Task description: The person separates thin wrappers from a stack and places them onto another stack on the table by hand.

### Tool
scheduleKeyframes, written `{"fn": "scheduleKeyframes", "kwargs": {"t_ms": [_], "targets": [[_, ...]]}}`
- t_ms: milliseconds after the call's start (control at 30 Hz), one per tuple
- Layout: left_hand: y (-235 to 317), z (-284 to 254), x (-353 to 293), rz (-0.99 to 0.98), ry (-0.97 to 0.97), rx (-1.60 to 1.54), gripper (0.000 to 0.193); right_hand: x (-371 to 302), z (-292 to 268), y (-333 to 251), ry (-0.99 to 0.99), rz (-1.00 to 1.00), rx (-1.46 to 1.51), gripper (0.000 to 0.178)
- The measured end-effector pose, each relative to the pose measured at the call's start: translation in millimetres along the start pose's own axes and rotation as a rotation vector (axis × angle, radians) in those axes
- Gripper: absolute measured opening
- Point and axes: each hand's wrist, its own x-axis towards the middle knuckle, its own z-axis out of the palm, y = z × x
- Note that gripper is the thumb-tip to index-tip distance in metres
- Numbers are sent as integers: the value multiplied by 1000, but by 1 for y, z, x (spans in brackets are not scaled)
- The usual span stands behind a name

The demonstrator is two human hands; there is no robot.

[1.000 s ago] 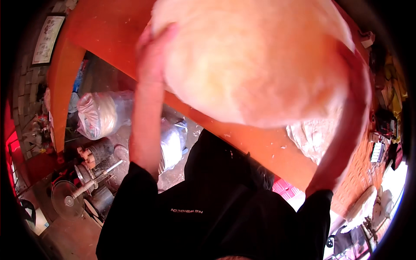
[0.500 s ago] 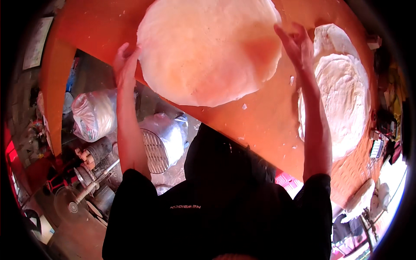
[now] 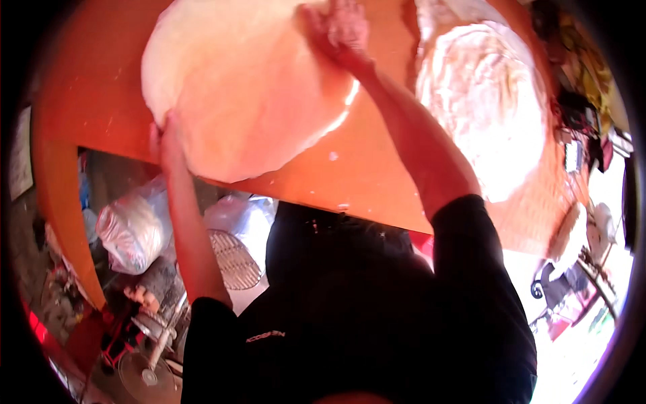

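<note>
A large, thin round of flat dough (image 3: 242,87) spreads over the orange table (image 3: 377,168), its near edge at the table's front edge. My left hand (image 3: 166,135) grips the dough's left edge, thumb on top and the other fingers mostly hidden. Over at the dough's far right side lies my right hand (image 3: 342,34), its fingers spread and touching the sheet near its rim. To the right of my right arm rests a stack of pale, wrinkled dough rounds (image 3: 481,101).
Below the table on the left stand a filled plastic bag (image 3: 134,229) and a round wire rack (image 3: 234,259) beside another shiny plastic bag (image 3: 249,219). A standing fan (image 3: 149,376) is at the lower left. Small dough scraps dot the tabletop.
The dough round has shifted left in the picture. My right hand has gone from beside its right edge onto its surface; my left hand now holds lower on its left edge. The view has turned.
</note>
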Motion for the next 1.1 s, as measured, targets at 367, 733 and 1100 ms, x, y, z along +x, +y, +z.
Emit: {"fn": "scheduleKeyframes", "kwargs": {"t_ms": [367,733,1100], "targets": [[8,43,-75,-35,-71,-569,65,41,-80,22,-617,685,830,53],[-14,62,-43,54,54,-216,51,7,-20,102,-467,544,1424,39],[-3,-16,-141,-23,295,-214,56,-5,-261,100,-417,518,554,52]]}}
